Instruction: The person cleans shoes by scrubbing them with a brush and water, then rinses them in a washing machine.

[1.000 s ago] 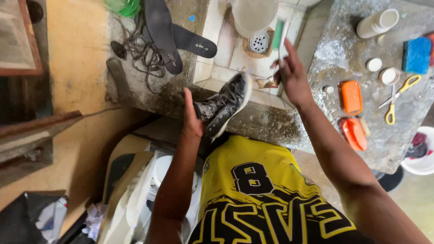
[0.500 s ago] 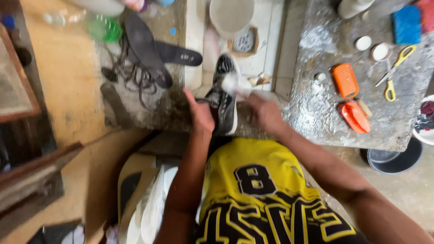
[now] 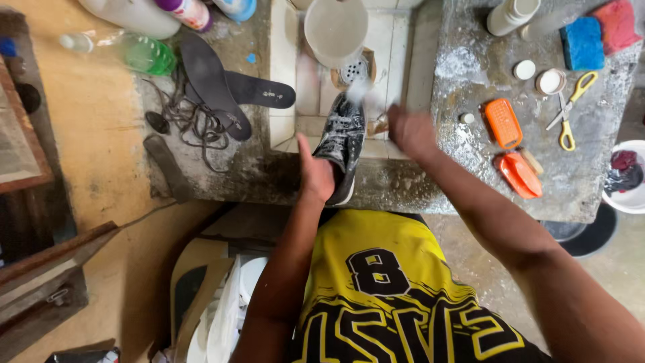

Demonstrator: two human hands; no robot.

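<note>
Plainly soapy, slippery shoe (image 3: 344,138): gripped at heel by left hand (image 3: 316,176); right hand's (image 3: 411,131) grip blurred, cannot tell.

Dark grey-black sneaker (image 3: 344,144) is streaked with white suds; its sole edge is white. Two insoles (image 3: 218,84) are seen in black, laces (image 3: 185,117) in dark grey beside them. Sink (image 3: 386,60) tiles are off-white; the counter (image 3: 470,74) is mottled grey with white foam patches. Brush (image 3: 503,123) and second brush (image 3: 518,175) are coloured orange. Scissors (image 3: 570,111) have yellow handles. Sponge (image 3: 582,42) is blue, the one beside it (image 3: 617,23) red. Bottle (image 3: 138,54) is green, translucent. Jersey (image 3: 390,289) is patterned yellow with black lettering outlined in yellow. Bucket (image 3: 334,28) is pale white. Floor (image 3: 94,128) is painted ochre yellow.
</note>
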